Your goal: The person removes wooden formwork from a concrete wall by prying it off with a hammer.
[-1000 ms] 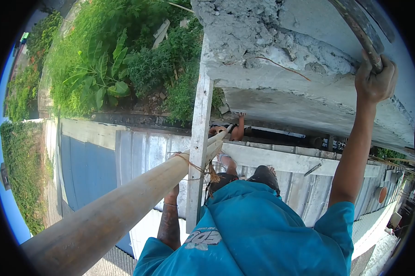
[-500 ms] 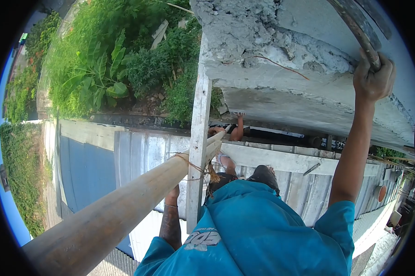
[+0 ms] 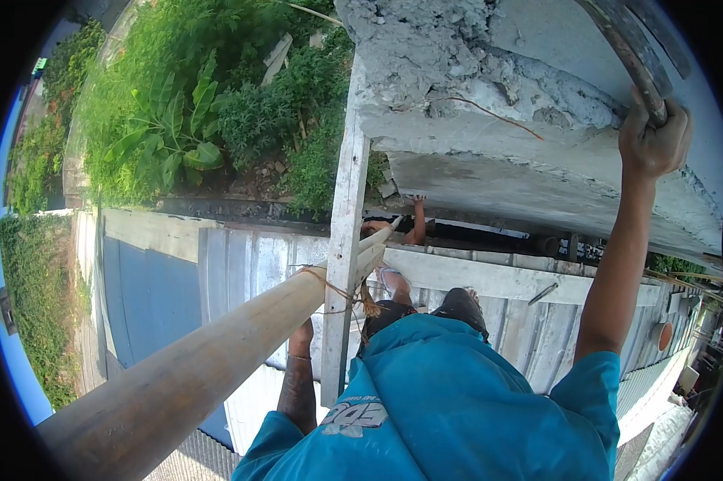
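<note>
My right hand (image 3: 658,144) is raised at the upper right, closed round the end of a dark, worn, curved bar (image 3: 630,60) that runs out of the top of the view. Rough concrete (image 3: 450,60) lies beside that hand. Lower left, my left hand (image 3: 300,340) is against the underside of a thick bamboo pole (image 3: 209,361); the pole hides most of its fingers, which seem to wrap behind it. The pole slants away past an upright whitish wooden post (image 3: 345,216). Cord (image 3: 329,289) binds the two where they cross.
Below, another person's arm (image 3: 418,220) reaches up in the gap between the concrete wall (image 3: 490,184) and the metal roof (image 3: 522,321). My foot (image 3: 393,280) is by the roof edge. A thin dark object (image 3: 543,294) lies on a pale board. Plants (image 3: 169,120) grow below left.
My view has shifted very slightly. The other person below has moved a little, with less of the dark clothing showing. Both my hands keep their places.
</note>
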### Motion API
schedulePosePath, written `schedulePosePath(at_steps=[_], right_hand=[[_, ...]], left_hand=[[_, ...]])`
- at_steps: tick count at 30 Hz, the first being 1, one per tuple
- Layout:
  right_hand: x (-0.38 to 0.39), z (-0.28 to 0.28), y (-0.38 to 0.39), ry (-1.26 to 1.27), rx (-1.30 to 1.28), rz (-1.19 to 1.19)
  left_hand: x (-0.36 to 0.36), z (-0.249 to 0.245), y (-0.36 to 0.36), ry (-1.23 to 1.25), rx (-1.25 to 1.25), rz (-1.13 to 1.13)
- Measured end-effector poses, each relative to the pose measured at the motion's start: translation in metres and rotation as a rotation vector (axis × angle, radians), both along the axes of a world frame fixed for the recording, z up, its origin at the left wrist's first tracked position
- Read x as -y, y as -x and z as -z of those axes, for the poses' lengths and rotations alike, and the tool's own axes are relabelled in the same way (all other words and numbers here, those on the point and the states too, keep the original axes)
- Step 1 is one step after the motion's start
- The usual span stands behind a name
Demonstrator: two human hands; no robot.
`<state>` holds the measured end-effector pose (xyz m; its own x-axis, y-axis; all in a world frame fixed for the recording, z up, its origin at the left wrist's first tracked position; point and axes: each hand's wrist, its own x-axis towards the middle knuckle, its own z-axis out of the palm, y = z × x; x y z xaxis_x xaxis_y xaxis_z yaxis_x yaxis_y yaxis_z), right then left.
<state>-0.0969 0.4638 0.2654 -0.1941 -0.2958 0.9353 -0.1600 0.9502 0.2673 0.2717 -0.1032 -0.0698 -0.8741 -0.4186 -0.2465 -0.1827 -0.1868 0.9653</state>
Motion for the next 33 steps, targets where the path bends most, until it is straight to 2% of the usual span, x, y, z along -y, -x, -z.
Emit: schedulePosePath(at_steps=[25, 33], right_hand=[[-0.001, -0.001, 0.000, -0.006, 0.037, 0.043], [0.002, -0.001, 0.001, -0.020, 0.001, 0.032]], left_hand=[[0.006, -0.018, 0.000, 0.023, 0.029, 0.014], [-0.010, -0.055, 0.042, 0.093, 0.033, 0.016]])
